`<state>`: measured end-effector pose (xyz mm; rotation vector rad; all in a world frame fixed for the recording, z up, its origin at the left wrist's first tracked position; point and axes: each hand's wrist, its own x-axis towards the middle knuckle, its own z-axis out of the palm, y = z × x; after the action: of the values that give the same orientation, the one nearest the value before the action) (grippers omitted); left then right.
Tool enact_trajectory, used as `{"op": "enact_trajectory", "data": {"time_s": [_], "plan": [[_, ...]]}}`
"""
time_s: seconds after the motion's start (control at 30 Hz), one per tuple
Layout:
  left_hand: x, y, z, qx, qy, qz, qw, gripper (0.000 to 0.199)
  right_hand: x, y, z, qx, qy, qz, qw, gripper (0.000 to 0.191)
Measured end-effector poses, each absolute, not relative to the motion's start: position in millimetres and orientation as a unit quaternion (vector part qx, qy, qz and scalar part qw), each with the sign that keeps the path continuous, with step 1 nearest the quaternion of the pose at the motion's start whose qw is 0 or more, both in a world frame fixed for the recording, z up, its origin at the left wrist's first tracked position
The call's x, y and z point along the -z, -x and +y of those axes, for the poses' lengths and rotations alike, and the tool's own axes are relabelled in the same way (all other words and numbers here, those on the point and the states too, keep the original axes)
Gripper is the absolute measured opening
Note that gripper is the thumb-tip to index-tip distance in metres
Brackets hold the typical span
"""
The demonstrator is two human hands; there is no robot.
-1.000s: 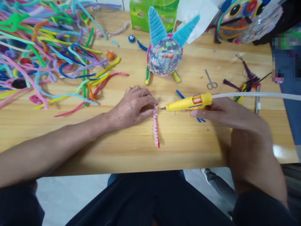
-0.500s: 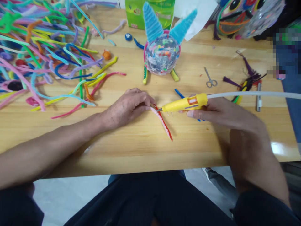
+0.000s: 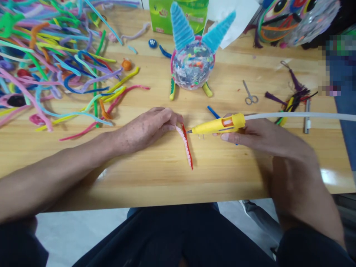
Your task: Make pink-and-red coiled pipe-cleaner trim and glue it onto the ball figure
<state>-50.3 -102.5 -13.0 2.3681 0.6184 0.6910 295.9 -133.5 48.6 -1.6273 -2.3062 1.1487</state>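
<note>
My left hand [image 3: 158, 124] pinches the upper end of a narrow red and pink strip [image 3: 186, 148], which looks like pipe cleaner and hangs down toward the table's front. In my right hand [image 3: 250, 135] is a yellow hot glue gun [image 3: 219, 124], with a long white glue stick [image 3: 294, 115] out of its back. The nozzle points left, close beside the strip's upper part; whether they touch I cannot tell. A blue piece [image 3: 213, 112] lies behind the glue gun, partly hidden. Beyond my hands stands a clear round figure [image 3: 193, 68] with blue fuzzy ears and yellow-green feet.
A heap of colourful pipe cleaners [image 3: 55, 66] covers the table's left. Small scissors [image 3: 251, 98], dark tassels [image 3: 294, 92] and a grey pen-like tool [image 3: 307, 118] lie on the right. At the back are a green package [image 3: 178, 18] and another decorated figure [image 3: 294, 22].
The strip's lower end has swung left, so it now hangs more steeply. My left hand has shifted slightly left, and the nozzle sits a little apart from the pink edge.
</note>
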Motion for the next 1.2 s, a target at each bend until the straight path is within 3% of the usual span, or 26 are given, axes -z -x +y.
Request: {"op": "enact_trajectory", "data": {"time_s": [0.27, 0.43, 0.7, 1.2], "plan": [[11.3, 50.6, -103.5, -0.244, -0.896, 0.204, 0.31, 0.014, -46.7, -288.3, -135.2, -0.377, 0.545, -0.747, -0.053, 0.067], [16.7, 50.0, -101.5, -0.241, -0.911, 0.181, 0.283, 0.013, -47.8, -295.0, -131.3, -0.4, 0.538, -0.742, -0.019, 0.07], [25.0, 51.2, -101.5, -0.244, -0.92, 0.166, 0.256, 0.015, -46.9, -300.0, -130.3, -0.39, 0.539, -0.746, -0.041, 0.067], [20.9, 48.9, -101.3, -0.242, -0.915, 0.172, 0.274, 0.017, -53.0, -300.2, -130.6, -0.391, 0.521, -0.758, -0.023, 0.067]]}}
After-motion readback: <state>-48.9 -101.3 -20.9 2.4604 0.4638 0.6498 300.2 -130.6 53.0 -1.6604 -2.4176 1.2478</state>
